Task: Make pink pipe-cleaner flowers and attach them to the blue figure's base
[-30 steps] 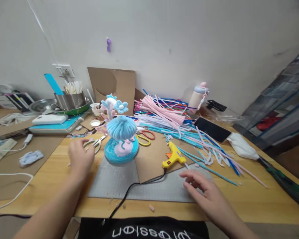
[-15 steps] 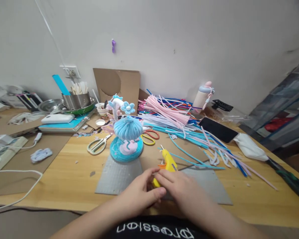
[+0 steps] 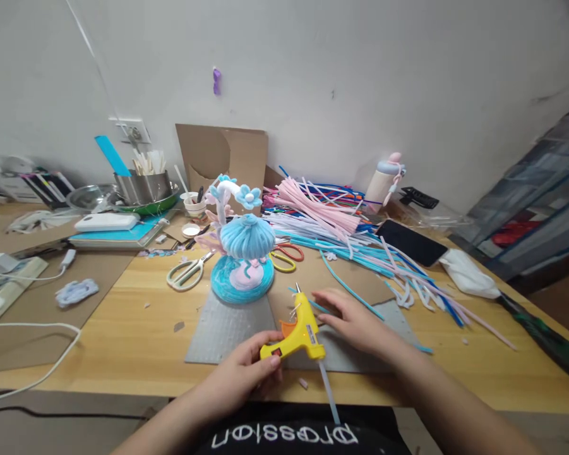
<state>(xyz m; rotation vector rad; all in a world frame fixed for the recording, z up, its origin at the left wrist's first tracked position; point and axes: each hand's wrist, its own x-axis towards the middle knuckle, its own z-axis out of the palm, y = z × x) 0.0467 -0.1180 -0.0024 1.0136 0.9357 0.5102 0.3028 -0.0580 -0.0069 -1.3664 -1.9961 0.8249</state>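
My left hand [image 3: 253,363] is closed round the handle end of a yellow glue gun [image 3: 304,332] with an orange trigger. The gun's metal nozzle points away from me, and a translucent glue stick [image 3: 329,388] sticks out of its rear. My right hand [image 3: 350,319] is just right of the nozzle, fingers stretched out over blue pipe cleaners, apart from the gun. Its fingertips show nothing held. Left of the gun stands a fuzzy pipe-cleaner lamp figure [image 3: 247,237] with a blue pleated shade, a round blue base and a blue flower on a curved stem.
Pipe cleaners [image 3: 312,212] in pink, white and blue lie heaped at the back. White-handled scissors [image 3: 185,275] lie left of the figure, yellow-and-red-handled ones [image 3: 284,261] right of it. Grey boards [image 3: 227,335] lie beneath. A phone [image 3: 410,242] and bottle [image 3: 383,183] are at right.
The glue gun has turned and come nearer me, its rear and glue stick now showing. My right hand has left it and moved right and forward; my left hand keeps hold of the handle.
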